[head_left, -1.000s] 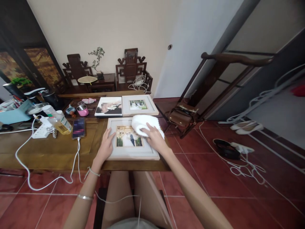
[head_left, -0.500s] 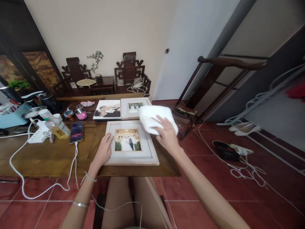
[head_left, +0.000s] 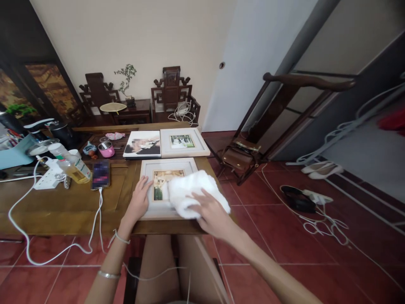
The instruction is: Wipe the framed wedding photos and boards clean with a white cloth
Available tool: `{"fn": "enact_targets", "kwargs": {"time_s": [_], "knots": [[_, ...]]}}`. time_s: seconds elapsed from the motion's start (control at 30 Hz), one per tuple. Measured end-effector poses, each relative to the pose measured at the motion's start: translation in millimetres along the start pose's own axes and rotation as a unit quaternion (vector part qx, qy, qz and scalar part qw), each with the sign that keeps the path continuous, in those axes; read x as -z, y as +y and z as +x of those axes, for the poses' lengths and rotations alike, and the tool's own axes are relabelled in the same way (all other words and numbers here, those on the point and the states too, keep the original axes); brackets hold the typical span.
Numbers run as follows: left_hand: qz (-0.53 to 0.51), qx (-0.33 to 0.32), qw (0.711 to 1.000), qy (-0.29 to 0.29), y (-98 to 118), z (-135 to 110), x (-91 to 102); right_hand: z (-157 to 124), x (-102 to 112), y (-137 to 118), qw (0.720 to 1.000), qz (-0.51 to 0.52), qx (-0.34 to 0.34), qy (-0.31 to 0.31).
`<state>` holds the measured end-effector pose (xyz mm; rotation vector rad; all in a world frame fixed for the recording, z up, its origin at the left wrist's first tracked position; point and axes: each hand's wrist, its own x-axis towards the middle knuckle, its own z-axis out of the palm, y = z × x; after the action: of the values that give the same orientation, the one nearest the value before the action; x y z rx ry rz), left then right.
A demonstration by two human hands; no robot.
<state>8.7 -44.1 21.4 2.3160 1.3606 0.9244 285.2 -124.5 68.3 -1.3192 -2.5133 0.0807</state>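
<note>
A white picture frame (head_left: pixel 164 166) with a photo lies flat at the near edge of the wooden table (head_left: pixel 63 202). My left hand (head_left: pixel 139 202) rests flat on the frame's left border, fingers spread. My right hand (head_left: pixel 211 213) presses a white folded cloth (head_left: pixel 193 191) down on the right half of the frame, fingers curled over the cloth. The cloth hides most of the photo and the frame's lower right corner.
Two more pictures lie behind: a frameless print (head_left: pixel 143 143) and a white frame (head_left: pixel 183 142). A phone (head_left: pixel 100 174) on a white cable, a bottle (head_left: pixel 70 165), a pink pot (head_left: pixel 106 149) and a power strip (head_left: pixel 48 177) sit left. Cables and a folding chair (head_left: pixel 243 156) occupy the tiled floor right.
My right hand swung the cloth from the frame's upper right, out past its right edge, then down onto the frame's lower right. My left hand stayed on the left border.
</note>
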Motion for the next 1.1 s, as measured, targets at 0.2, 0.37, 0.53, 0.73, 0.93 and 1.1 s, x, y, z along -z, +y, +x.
{"fn": "enact_targets", "kwargs": {"time_s": [0.2, 0.37, 0.53, 0.73, 0.93, 1.1], "knots": [[0.001, 0.006, 0.999, -0.041, -4, 0, 2.6, -23, -7, -6, 0.997, 0.042, -0.002, 0.069], [-0.015, 0.004, 0.998, -0.062, -4, 1, 7.1, 37, -17, 39, 0.995, -0.001, -0.049, 0.092], [-0.02, -0.009, 0.999, -0.032, -5, 0, 4.8, 86, -21, 64, 0.991, -0.033, -0.096, 0.086], [-0.019, -0.006, 1.0, 0.0, -4, -2, 1.2, 37, -11, 27, 0.999, 0.002, -0.037, 0.033], [0.015, 0.006, 1.0, 0.005, 0, -1, 0.4, -34, 7, -17, 0.998, 0.061, -0.007, 0.017], [0.01, 0.002, 1.0, -0.028, -1, 0, 4.2, -14, -3, 6, 0.998, 0.036, -0.008, 0.05]]}}
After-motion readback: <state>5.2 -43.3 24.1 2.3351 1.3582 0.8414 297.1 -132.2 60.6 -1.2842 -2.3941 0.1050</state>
